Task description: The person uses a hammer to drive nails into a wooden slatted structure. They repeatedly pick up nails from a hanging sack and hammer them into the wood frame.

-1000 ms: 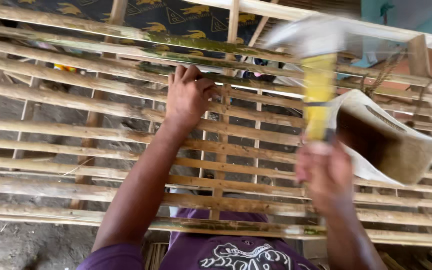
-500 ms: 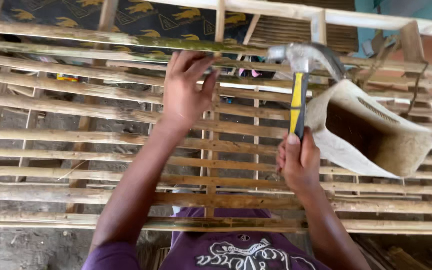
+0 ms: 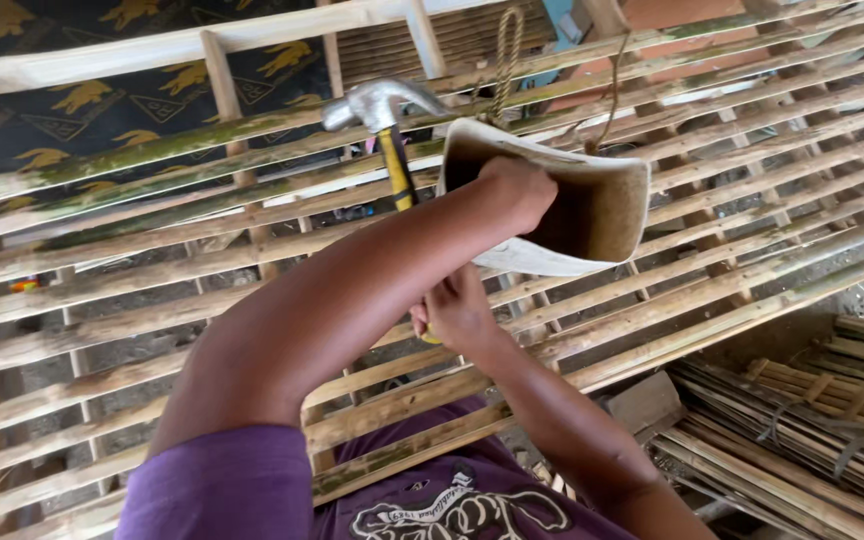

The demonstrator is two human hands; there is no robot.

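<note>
Claw hammer [image 3: 384,130] upright, yellow-black handle running near vertical, steel head up against the bamboo slat frame [image 3: 732,170], right hand [image 3: 457,310] clenched around the handle's lower end, left hand [image 3: 518,190] reaching into the hanging pale pouch [image 3: 602,205], fingers hidden, grip unclear

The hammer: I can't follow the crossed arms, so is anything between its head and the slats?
Nothing visible. The hammer head hangs free before the slats; the left hand reaches into the pouch beside it.

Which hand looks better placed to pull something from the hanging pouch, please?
Left, probably: the left hand already reaches into the pouch, while the right hand is occupied gripping the hammer.
</note>
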